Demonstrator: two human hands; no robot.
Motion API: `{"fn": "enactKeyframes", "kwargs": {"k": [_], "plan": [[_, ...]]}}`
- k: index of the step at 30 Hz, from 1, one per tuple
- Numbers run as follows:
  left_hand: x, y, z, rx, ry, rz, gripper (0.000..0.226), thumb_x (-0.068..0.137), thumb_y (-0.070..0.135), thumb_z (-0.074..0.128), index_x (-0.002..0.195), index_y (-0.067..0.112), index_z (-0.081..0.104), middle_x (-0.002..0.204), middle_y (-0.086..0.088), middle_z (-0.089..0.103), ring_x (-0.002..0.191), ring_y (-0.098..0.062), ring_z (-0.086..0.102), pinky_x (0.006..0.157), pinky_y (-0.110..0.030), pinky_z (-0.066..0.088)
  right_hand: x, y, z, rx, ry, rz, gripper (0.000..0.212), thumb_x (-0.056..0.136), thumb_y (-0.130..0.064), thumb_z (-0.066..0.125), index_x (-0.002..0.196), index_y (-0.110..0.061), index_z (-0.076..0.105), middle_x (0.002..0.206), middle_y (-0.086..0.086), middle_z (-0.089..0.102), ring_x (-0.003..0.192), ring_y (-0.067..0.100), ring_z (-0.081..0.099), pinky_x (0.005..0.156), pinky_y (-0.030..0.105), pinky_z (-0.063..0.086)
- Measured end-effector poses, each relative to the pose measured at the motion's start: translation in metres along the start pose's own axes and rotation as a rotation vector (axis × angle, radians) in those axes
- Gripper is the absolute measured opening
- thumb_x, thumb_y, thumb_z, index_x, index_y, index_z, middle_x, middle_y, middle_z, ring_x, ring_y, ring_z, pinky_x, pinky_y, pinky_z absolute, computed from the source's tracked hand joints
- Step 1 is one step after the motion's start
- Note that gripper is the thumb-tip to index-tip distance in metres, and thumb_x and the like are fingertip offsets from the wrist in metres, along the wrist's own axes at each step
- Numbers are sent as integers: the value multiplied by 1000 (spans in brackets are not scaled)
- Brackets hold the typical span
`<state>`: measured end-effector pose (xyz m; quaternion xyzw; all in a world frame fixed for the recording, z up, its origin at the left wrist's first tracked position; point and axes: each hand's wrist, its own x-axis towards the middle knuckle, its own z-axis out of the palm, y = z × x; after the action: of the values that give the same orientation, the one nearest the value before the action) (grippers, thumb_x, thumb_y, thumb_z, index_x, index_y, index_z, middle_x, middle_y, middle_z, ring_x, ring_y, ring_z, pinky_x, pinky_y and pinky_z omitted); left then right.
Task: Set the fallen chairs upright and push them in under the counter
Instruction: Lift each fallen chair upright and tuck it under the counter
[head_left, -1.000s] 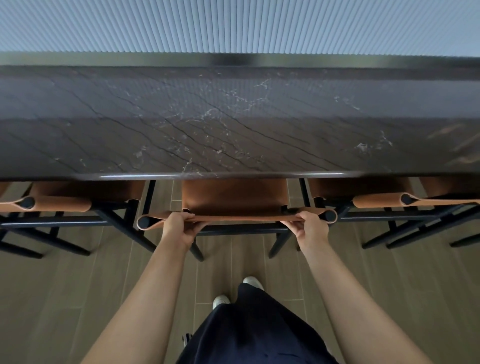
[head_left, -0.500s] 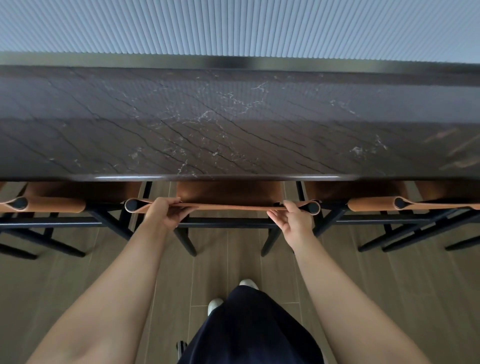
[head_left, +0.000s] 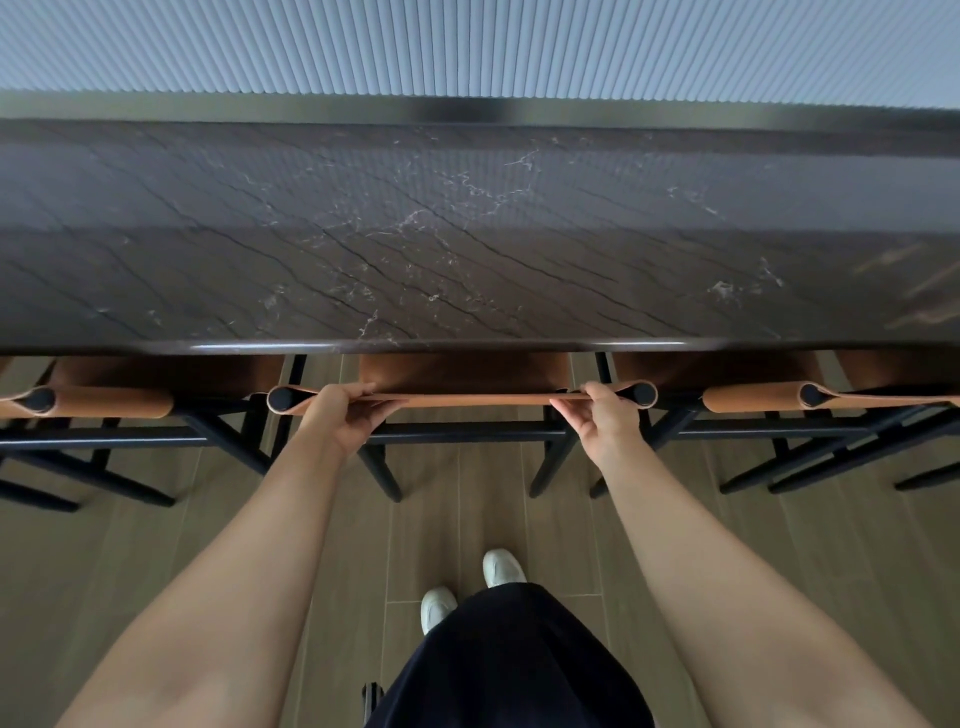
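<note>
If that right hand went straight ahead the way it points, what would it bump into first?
Likely the counter's front edge, just beyond the chair backrest that the right hand grips; height is unclear.

The left hand and right hand grip the tan leather backrest of the middle chair, whose seat sits under the dark marble counter at 12 o'clock. A matching chair stands at 9 o'clock, a second chair at 3 o'clock.
</note>
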<state>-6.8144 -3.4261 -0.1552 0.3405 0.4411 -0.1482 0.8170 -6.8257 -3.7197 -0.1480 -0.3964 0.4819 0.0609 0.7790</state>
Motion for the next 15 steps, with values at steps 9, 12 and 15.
{"fn": "enactKeyframes", "kwargs": {"k": [9,12,15], "plan": [[-6,-6,0,-35,-5,45,20,95,2,54,114,-1,52,121,-24,58,108,-39,61,74,-47,58,-6,1,-4,-82,-78,-12,29,91,-20,68,112,-4,55,109,22,67,90,30,71,70,41,62],[-16,-12,5,-5,9,60,36,94,14,60,127,3,48,120,-23,58,104,-37,64,73,-45,59,-12,-1,-5,-131,-104,20,24,94,-30,63,105,-11,52,120,18,62,106,30,65,86,46,58],[-25,-18,9,71,20,70,36,94,16,59,126,5,46,121,-22,56,103,-35,64,80,-46,57,-20,4,-7,-138,-110,19,13,99,-28,56,103,-16,52,134,16,55,117,31,59,95,50,52]]}}
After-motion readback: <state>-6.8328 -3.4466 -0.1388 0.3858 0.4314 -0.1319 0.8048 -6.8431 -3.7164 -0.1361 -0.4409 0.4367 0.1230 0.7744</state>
